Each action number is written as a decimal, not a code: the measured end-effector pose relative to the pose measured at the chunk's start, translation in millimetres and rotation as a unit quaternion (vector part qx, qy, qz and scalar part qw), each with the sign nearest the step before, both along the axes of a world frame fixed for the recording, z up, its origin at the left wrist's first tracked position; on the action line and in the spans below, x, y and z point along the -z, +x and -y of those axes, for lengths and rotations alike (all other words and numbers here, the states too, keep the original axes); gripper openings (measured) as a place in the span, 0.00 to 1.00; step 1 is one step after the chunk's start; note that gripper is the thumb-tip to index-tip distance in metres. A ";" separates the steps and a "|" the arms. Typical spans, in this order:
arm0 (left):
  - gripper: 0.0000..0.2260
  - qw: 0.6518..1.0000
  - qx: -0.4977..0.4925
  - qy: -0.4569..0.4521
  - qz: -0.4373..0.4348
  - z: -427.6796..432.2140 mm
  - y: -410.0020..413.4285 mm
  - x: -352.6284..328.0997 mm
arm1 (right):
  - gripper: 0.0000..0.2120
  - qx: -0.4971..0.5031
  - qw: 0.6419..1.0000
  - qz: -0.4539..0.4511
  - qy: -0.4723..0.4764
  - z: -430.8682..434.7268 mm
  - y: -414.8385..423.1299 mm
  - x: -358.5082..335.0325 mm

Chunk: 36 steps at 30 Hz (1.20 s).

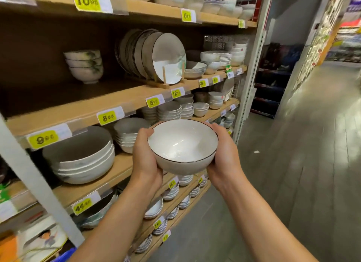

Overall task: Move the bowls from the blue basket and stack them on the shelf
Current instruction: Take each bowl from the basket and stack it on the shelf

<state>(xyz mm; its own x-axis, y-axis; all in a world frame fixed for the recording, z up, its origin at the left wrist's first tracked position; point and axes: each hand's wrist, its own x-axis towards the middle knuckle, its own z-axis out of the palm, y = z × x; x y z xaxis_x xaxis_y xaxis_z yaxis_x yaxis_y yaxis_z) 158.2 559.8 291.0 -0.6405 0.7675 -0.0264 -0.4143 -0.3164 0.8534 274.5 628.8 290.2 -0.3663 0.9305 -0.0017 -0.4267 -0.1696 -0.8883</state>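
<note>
The shelf unit [78, 109] fills the left of the view, its wooden tiers crowded with crockery and yellow price tags. On the tier nearest the hands sit a stack of large bowls [82, 160] and, just beside it, a stack of smaller bowls [127, 138]. One tier up, dark-rimmed plates [156, 54] stand on edge in a wooden rack. A blue edge [65, 256] at the bottom left may be the basket, but too little of it shows to be sure.

The step in hand looks like the carry: one bowl [182, 144] is out of the basket and held in the air in front of the tiers, clear of the shelf boards and of every stack. It is white with a thin dark rim, empty, and tipped a little toward the camera. The next move calls for picking a stack of matching size, bringing the bowl level above it and lowering it squarely, so that it nests rather than knocks the ceramic below.

The left hand [145, 156] cups the bowl's left wall with its thumb at the rim. The right hand [224, 156] cups the opposite wall, fingers wrapped behind. Each grip is curled snugly against the bowl, and the bowl is clamped between the two.
</note>
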 end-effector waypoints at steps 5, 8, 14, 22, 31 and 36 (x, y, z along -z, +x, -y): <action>0.16 0.999 -0.040 0.003 -0.013 -47.3 -46.8 -14.8 | 0.12 -0.022 1.000 -0.009 0.014 -54.2 -54.9 -14.7; 0.13 0.997 -0.072 -0.017 -0.003 -63.5 -74.0 -24.1 | 0.12 -0.052 0.998 -0.024 0.015 -76.9 -87.4 -23.2; 0.13 0.990 -0.138 -0.033 -0.018 -81.3 -123.3 -36.4 | 0.12 -0.125 0.992 -0.023 0.019 -115.1 -149.1 -35.4; 0.17 0.956 -0.283 -0.047 -0.064 -124.0 -179.8 -58.0 | 0.16 -0.249 0.968 -0.017 -0.011 -173.7 -233.5 -56.5; 0.17 0.920 -0.386 -0.066 -0.036 -165.1 -229.1 -54.6 | 0.14 -0.343 0.939 0.017 -0.034 -224.6 -305.9 -59.6; 0.17 0.915 -0.395 -0.079 -0.028 -168.2 -236.9 -54.6 | 0.12 -0.376 0.924 0.047 -0.057 -236.0 -324.2 -55.4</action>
